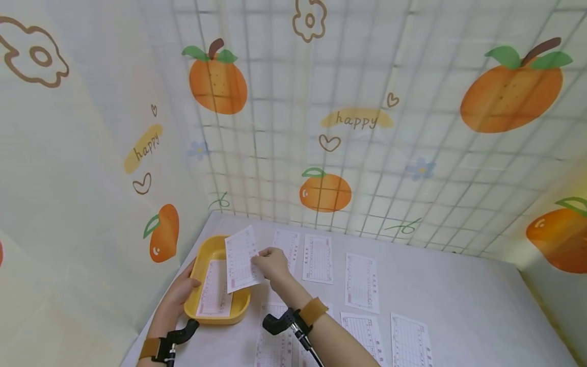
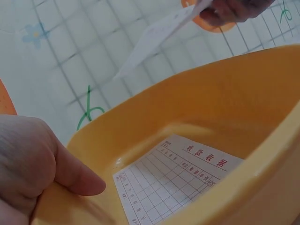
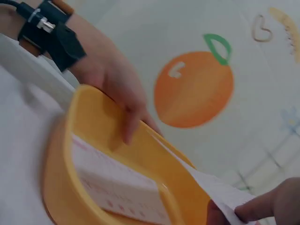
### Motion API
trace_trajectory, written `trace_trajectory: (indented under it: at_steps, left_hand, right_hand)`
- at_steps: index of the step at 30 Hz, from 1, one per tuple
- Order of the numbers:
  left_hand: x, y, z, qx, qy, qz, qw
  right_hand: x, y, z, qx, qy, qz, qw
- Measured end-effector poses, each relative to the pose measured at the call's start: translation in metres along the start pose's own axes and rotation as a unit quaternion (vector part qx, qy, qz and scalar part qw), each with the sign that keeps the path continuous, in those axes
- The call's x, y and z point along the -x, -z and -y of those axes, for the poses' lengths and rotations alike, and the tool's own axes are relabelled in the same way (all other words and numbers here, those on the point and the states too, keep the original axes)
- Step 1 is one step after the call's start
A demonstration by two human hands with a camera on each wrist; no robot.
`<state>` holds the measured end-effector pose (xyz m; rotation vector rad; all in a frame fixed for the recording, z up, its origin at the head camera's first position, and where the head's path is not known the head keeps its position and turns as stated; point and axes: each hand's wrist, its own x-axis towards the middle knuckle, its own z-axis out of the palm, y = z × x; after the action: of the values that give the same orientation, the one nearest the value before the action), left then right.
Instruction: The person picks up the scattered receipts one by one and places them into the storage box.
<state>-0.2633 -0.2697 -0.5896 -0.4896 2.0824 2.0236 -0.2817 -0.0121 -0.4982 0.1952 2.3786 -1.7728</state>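
My left hand (image 1: 180, 290) grips the left rim of a yellow plastic tub (image 1: 238, 308), thumb over the inside wall. Inside the tub lies a printed receipt form (image 2: 173, 178) with red heading characters and a ruled grid. Between thumb and fingers, my right hand (image 1: 273, 263) pinches another receipt slip (image 1: 241, 257) by its right edge. That slip is tilted and overlaps the tub's right side in the head view. In the right wrist view the pinched slip (image 3: 218, 187) shows nearly edge-on, above the tub's opening.
Several more receipt slips lie on the white table, among them one at the back (image 1: 318, 258), one further right (image 1: 362, 282) and one near the front (image 1: 410, 340). Behind stands a wire grid (image 1: 284, 153) covered by a fruit-printed sheet; a sheet also hangs along the left.
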Motion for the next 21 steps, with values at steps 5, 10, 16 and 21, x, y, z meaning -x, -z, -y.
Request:
trace_trajectory:
  at_steps: [5,10,16,21]
  left_hand:
    - [-0.001,0.0,0.001,-0.001,-0.001,0.002,1.0]
    - [-0.003,0.001,0.001,0.01,-0.003,0.006,0.9999]
    - [-0.003,0.002,0.002,0.017,-0.009,0.013,0.9997]
    - [-0.002,0.002,0.002,0.022,-0.006,0.016,0.9996]
  right_hand:
    - [0.004,-0.028,-0.003,0.025,0.025,-0.026,0.999]
    - [0.008,-0.046,-0.013,0.068,0.089,-0.047,0.993]
    - [0.014,-0.064,-0.02,0.127,0.155,-0.032,0.979]
    - [0.023,-0.07,-0.02,0.166,0.167,-0.009,0.972]
